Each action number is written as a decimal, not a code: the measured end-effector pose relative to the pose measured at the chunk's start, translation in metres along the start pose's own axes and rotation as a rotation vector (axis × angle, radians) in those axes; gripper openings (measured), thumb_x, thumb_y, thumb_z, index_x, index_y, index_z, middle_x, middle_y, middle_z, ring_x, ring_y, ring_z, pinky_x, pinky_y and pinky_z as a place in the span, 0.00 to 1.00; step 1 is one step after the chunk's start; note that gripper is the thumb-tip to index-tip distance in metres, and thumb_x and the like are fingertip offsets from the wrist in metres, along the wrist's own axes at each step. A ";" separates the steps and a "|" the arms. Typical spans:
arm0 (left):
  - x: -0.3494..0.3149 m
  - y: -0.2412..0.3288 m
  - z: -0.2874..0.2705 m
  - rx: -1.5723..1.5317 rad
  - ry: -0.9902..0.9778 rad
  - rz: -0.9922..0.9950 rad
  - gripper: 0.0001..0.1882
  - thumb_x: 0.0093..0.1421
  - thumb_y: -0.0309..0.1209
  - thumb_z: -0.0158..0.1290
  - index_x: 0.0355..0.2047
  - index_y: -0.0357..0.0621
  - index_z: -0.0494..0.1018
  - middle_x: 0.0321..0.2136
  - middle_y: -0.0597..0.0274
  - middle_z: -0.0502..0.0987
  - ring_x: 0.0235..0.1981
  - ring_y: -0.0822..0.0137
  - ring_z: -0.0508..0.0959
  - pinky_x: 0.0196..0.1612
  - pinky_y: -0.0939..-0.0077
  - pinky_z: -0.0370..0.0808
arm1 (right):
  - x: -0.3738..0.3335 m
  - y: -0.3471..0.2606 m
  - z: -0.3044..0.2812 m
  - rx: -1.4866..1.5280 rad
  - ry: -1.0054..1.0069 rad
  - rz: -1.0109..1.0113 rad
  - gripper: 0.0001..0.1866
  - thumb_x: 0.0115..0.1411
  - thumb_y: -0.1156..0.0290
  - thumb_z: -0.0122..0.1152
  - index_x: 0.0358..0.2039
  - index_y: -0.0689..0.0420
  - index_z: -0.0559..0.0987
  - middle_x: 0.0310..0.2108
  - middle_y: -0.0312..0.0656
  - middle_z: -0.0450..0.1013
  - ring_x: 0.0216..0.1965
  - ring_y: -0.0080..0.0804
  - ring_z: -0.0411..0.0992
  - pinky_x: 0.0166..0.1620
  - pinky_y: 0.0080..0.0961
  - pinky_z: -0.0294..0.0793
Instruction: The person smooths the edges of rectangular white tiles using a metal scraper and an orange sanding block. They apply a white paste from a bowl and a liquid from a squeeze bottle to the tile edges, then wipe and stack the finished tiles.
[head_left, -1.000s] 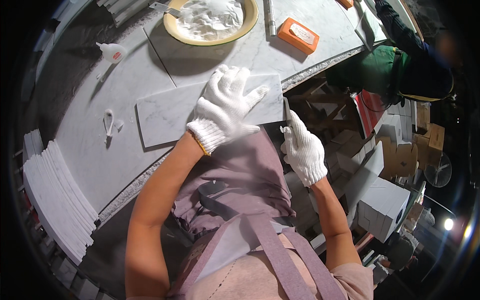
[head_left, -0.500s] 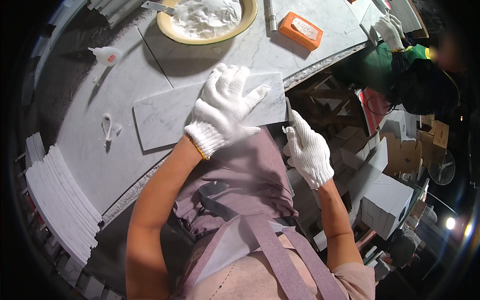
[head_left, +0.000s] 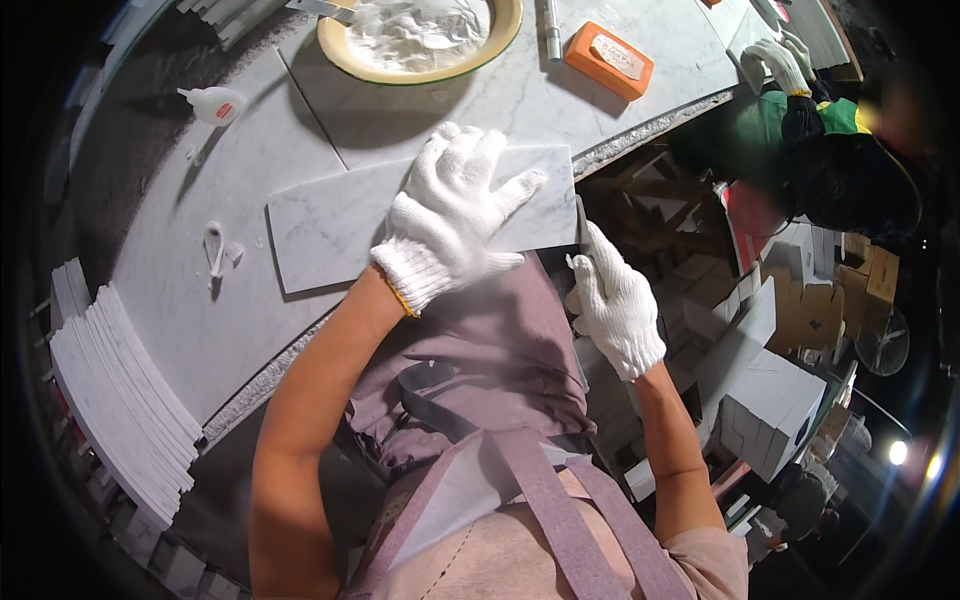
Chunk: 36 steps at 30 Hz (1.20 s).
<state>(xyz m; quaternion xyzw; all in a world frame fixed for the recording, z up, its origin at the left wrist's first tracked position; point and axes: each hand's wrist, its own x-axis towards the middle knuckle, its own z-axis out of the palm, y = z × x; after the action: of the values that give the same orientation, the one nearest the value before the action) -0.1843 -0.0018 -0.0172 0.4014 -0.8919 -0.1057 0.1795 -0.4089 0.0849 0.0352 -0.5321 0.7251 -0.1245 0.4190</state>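
Note:
My left hand [head_left: 450,215], in a white knitted glove, lies flat with fingers spread on a grey-veined white marble tile [head_left: 330,225]. The long tile rests on the bench, and its right end juts past the front edge. At that end my right hand [head_left: 617,300], gloved too, is closed around a thin, flat grey tool [head_left: 582,218]. Its index finger stretches along the tool, whose narrow tip stands against the tile's short side or right beside it. Most of the tool is hidden by the glove, so its exact kind does not show.
On the marble-topped bench [head_left: 240,330] are a yellow-rimmed basin [head_left: 505,45] of white powder with a scraper [head_left: 322,10], an orange block [head_left: 610,60], a metal tube [head_left: 552,30] and a squeeze bottle [head_left: 213,105]. Stacked tiles [head_left: 125,390] stand left. A co-worker's gloved hands [head_left: 780,62] are far right.
The view has shifted slightly, moving the basin and block a little. Both my hands keep nearly the same places, the left on the tile and the right at its end.

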 end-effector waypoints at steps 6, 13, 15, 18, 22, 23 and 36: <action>0.001 0.001 -0.002 0.020 -0.033 -0.016 0.46 0.42 0.56 0.73 0.64 0.63 0.78 0.67 0.45 0.67 0.71 0.46 0.63 0.77 0.44 0.53 | 0.009 0.003 0.001 -0.023 -0.037 0.023 0.27 0.76 0.67 0.51 0.73 0.43 0.65 0.26 0.44 0.79 0.23 0.35 0.80 0.29 0.34 0.80; 0.000 0.002 -0.003 0.011 -0.056 -0.020 0.46 0.42 0.56 0.73 0.64 0.63 0.77 0.67 0.45 0.67 0.71 0.45 0.62 0.78 0.44 0.51 | 0.000 0.007 0.000 -0.012 -0.001 -0.041 0.26 0.77 0.64 0.53 0.72 0.55 0.69 0.21 0.41 0.78 0.20 0.30 0.79 0.29 0.28 0.79; 0.001 0.002 -0.003 0.016 -0.062 -0.024 0.46 0.43 0.56 0.73 0.64 0.63 0.77 0.67 0.45 0.67 0.72 0.45 0.62 0.78 0.44 0.51 | 0.001 0.010 0.007 -0.012 0.041 -0.071 0.26 0.77 0.64 0.53 0.73 0.55 0.68 0.21 0.40 0.78 0.20 0.29 0.79 0.28 0.28 0.78; 0.003 0.002 -0.004 0.010 -0.064 -0.021 0.46 0.43 0.56 0.73 0.65 0.63 0.77 0.68 0.45 0.67 0.72 0.45 0.62 0.78 0.44 0.50 | 0.007 0.012 0.009 0.046 -0.032 0.035 0.34 0.69 0.73 0.55 0.75 0.43 0.64 0.31 0.42 0.80 0.25 0.34 0.80 0.31 0.31 0.80; 0.002 0.004 -0.007 0.040 -0.089 -0.030 0.47 0.43 0.56 0.73 0.66 0.64 0.76 0.68 0.45 0.67 0.72 0.45 0.62 0.78 0.44 0.51 | 0.006 0.006 0.002 0.075 -0.067 0.048 0.38 0.66 0.77 0.55 0.76 0.39 0.63 0.37 0.43 0.82 0.28 0.36 0.81 0.33 0.32 0.81; 0.002 0.004 -0.007 0.042 -0.097 -0.028 0.47 0.43 0.56 0.73 0.66 0.64 0.76 0.68 0.44 0.67 0.72 0.45 0.62 0.78 0.44 0.51 | 0.005 0.003 0.001 0.060 -0.078 0.089 0.38 0.66 0.77 0.55 0.76 0.39 0.63 0.37 0.43 0.82 0.29 0.36 0.81 0.33 0.32 0.81; 0.002 0.006 -0.008 0.029 -0.071 -0.036 0.47 0.43 0.55 0.74 0.65 0.62 0.77 0.68 0.43 0.66 0.72 0.43 0.62 0.77 0.44 0.51 | 0.012 0.047 0.044 0.023 0.083 -0.143 0.27 0.77 0.66 0.53 0.75 0.47 0.65 0.27 0.39 0.80 0.21 0.24 0.78 0.27 0.27 0.79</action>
<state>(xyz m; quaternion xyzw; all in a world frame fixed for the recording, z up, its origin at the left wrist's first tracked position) -0.1866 -0.0002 -0.0074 0.4160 -0.8918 -0.1100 0.1398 -0.4086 0.1048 -0.0273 -0.5723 0.7004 -0.1841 0.3847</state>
